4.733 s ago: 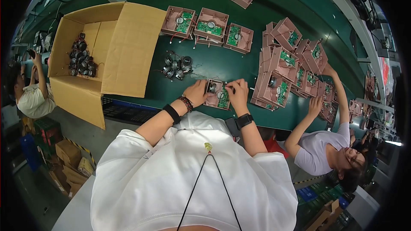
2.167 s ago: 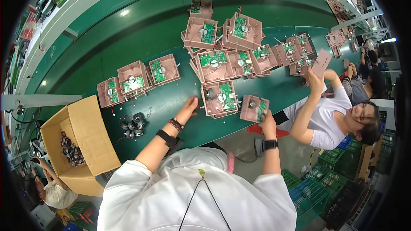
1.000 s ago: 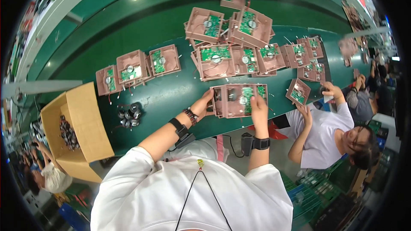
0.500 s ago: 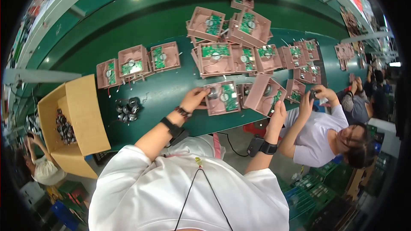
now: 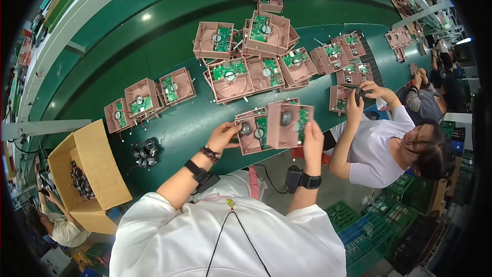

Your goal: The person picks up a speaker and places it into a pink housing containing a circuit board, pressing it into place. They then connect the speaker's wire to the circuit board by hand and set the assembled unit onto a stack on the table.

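My left hand (image 5: 223,137) grips the left wall of a pink plastic housing (image 5: 247,147). Inside this housing are a green circuit board (image 5: 261,128) and a round speaker (image 5: 245,129). My right hand (image 5: 313,141) holds a second pink housing (image 5: 275,131) by its right side, fingers closed on the edge. That one is tipped up, with a dark round speaker (image 5: 286,118) and a green board (image 5: 302,123) inside. It overlaps the right part of the left-hand housing; whether the two touch, I cannot tell.
Stacked pink housings with boards (image 5: 230,79) stand beyond my hands, and another group (image 5: 143,103) lies at left. Loose speakers (image 5: 145,153) sit near an open cardboard box (image 5: 100,166). A co-worker (image 5: 376,141) at right handles a dark part. Green crates (image 5: 379,225) stand below.
My right hand has brought its housing left and tilted it more upright, over the edge of the left-hand housing. The left hand keeps its hold. The whole view has shifted.
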Motion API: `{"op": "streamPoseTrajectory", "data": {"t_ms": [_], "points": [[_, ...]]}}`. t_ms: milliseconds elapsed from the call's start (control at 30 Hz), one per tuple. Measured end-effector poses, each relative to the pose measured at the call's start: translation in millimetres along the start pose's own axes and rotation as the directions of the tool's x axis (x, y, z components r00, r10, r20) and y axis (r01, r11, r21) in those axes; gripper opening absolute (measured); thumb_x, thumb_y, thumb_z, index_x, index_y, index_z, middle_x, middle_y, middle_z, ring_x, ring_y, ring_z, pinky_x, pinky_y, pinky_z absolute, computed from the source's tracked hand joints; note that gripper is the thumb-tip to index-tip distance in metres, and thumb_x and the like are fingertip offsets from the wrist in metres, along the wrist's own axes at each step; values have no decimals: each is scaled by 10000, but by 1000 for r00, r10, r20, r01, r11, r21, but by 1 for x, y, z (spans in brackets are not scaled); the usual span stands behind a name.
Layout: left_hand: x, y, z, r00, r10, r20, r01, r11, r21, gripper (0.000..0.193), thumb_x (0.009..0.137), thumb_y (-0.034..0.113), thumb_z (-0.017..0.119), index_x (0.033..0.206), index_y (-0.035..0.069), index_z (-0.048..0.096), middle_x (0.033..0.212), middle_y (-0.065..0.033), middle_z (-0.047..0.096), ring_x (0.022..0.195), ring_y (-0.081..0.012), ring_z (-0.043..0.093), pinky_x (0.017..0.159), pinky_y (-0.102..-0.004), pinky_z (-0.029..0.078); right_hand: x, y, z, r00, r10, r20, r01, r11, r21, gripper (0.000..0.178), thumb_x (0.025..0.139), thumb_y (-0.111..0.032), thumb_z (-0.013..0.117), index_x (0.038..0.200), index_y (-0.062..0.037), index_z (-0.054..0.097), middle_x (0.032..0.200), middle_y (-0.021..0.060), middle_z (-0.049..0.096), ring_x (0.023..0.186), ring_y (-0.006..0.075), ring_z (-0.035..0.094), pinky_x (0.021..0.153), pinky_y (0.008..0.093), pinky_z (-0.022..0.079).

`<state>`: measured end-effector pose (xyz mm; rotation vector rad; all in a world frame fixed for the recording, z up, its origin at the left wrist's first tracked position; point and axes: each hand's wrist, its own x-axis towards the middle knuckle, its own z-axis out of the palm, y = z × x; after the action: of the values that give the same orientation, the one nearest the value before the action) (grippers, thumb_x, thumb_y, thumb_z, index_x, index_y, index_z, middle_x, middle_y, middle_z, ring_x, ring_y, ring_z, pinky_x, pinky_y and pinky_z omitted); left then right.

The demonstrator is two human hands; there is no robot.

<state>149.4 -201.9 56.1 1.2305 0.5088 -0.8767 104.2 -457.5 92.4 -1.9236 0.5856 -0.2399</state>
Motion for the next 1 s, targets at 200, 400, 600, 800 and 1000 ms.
{"op": "streamPoseTrajectory", "data": {"t_ms": [200,400,600,800,1000], "points": [[32,-14,7,995,90,-34,-92,994,-67,351,824,227,617,1098,32,517,975,-62,578,897,-154,572,736,-319,515,-12,-11,44,975,-125,181,168,956,-242,257,895,-202,445,956,21,557,853,203,567,797,377,546,693,407,436],[32,-23,8,971,236,47,-240,949,204,449,846,271,591,1191,32,433,996,-67,573,896,-149,568,737,-302,481,1,-1,43,996,-40,83,61,959,-276,285,898,-228,446,968,24,559,864,202,574,804,336,545,711,383,439],[38,-20,10,984,176,-16,-163,939,304,596,794,348,636,1219,9,391,972,-107,587,866,-183,581,735,-312,477,52,23,-8,997,-24,-74,5,969,-246,275,895,-206,435,979,17,572,953,232,576,900,401,543,760,416,433],[50,-19,9,927,373,36,-297,672,678,657,722,376,669,1169,-22,398,952,-149,596,822,-257,599,721,-331,479,68,64,-6,998,32,49,-8,899,-437,283,891,-210,426,991,15,566,948,233,576,903,408,532,778,428,420],[36,-24,-2,936,344,69,-308,710,633,580,711,286,672,1119,-31,410,955,-159,591,789,-253,614,689,-325,490,66,65,4,980,159,118,-90,889,-449,310,893,-244,419,1030,-4,558,988,212,562,936,396,523,798,422,416]]}}
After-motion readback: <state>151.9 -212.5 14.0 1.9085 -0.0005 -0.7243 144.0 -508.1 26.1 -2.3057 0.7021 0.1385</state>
